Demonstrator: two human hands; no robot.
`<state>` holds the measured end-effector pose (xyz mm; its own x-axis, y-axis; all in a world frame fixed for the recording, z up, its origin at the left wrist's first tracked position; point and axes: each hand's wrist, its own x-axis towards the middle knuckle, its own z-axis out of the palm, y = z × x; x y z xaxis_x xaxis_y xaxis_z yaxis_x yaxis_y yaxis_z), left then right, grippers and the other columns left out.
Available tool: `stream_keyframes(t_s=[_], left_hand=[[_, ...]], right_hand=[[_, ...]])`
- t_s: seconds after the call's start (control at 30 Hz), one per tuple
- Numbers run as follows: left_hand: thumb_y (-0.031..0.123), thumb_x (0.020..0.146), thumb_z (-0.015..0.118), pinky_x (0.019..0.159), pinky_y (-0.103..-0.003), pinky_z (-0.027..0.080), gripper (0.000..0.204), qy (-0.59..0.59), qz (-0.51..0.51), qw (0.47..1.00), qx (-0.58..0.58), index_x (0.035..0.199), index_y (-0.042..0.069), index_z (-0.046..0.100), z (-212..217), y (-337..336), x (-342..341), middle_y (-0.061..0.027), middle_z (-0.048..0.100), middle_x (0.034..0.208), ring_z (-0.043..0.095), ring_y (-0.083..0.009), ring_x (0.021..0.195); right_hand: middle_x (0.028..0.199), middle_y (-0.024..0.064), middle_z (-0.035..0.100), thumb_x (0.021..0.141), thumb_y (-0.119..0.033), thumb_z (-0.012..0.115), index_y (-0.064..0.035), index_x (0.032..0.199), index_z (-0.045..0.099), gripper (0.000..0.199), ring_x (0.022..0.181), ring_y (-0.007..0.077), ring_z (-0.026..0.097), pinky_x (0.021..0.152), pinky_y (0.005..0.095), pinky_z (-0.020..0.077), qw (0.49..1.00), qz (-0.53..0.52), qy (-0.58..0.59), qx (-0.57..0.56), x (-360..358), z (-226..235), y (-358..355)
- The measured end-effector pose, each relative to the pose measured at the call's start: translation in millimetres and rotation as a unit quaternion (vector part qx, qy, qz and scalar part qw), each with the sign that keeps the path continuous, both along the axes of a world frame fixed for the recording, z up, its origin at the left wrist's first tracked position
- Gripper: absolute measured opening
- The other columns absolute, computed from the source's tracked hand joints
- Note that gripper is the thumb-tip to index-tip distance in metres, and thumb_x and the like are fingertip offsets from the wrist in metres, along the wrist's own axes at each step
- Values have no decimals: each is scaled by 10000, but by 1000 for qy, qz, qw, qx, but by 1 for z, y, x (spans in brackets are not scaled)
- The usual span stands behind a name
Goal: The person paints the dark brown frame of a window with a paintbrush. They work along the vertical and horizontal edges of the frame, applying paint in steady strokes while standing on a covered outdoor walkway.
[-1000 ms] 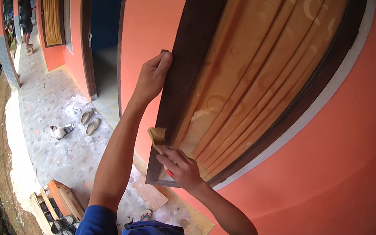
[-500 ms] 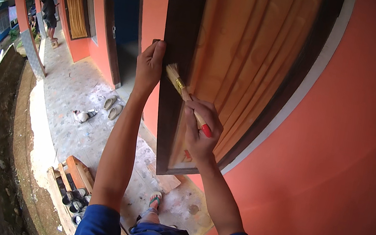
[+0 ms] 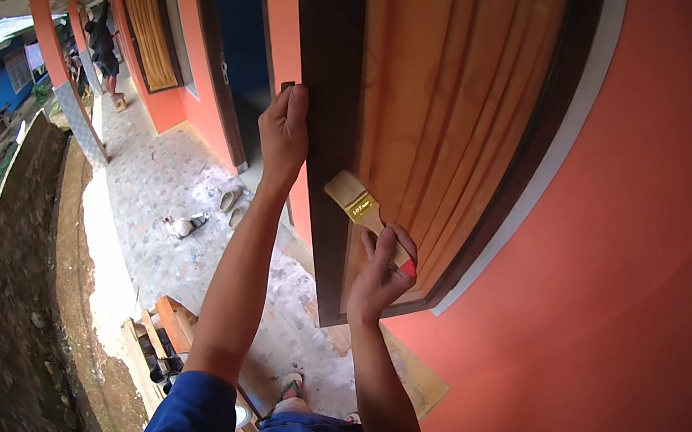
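Observation:
An open window sash with a dark brown wooden frame (image 3: 328,56) stands before me, an orange curtain (image 3: 446,95) showing through its glass. My left hand (image 3: 284,140) is closed at the frame's left edge; a small dark piece shows above its fingers. In my right hand (image 3: 380,282) is a flat paintbrush (image 3: 363,210) with pale bristles, a gold-coloured ferrule and a red-tipped wooden handle. The bristles lie over the lower part of the frame's left upright; whether they touch it I cannot tell.
An orange wall (image 3: 610,290) curves along the right. Below are a speckled floor (image 3: 159,174), shoes (image 3: 230,198), a white object (image 3: 184,225) and a wooden rack (image 3: 168,333) with dark footwear. Another person (image 3: 101,43) stands far down the walkway, beside a drainage ditch (image 3: 25,252).
The brush has moved down along the frame and turned so its broad side shows. My left hand keeps its place at the edge. The view has shifted slightly.

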<state>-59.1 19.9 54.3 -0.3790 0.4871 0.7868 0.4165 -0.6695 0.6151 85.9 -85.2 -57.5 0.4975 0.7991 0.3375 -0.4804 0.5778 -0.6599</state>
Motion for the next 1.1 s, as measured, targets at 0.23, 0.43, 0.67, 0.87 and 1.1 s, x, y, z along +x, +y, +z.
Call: stream_keyframes(t_s=[0.23,0.43,0.67,0.87,1.1], left_hand=[[300,1040,498,602,-318,339,412,-7,-7,999,41,810,-36,434,-7,18,-2,-86,375,707,354,-157,661],[315,1040,498,594,-329,331,430,-11,-34,999,12,787,-29,439,-7,40,-15,-84,376,697,356,-151,647],[402,1061,429,585,-287,288,489,9,-38,999,12,768,10,434,-7,42,-16,10,344,677,331,-86,662],[364,1040,499,587,-297,317,459,-11,-39,999,3,775,-8,458,-6,39,-13,-26,374,684,353,-107,653],[383,1053,458,621,-291,338,467,-10,-46,999,-3,810,-15,487,-10,45,-19,-29,406,708,377,-104,691]], right_hand=[[1059,133,643,996,-123,582,67,1070,582,204,916,210,682,825,348,614,995,-36,-90,18,-23,-50,23],[1024,136,676,973,-131,611,53,1029,616,192,886,217,702,754,351,625,919,-63,-173,-349,-22,-321,23],[1095,125,616,1002,-142,579,43,1083,592,201,931,188,659,824,372,617,996,-60,36,-56,-21,-55,40],[1115,132,616,1002,-134,577,55,1121,575,224,942,201,666,799,358,630,994,-66,-63,58,-27,-18,31],[1034,106,648,987,-121,601,75,1065,589,211,810,164,667,767,334,618,971,28,-90,-220,-37,-224,19]])
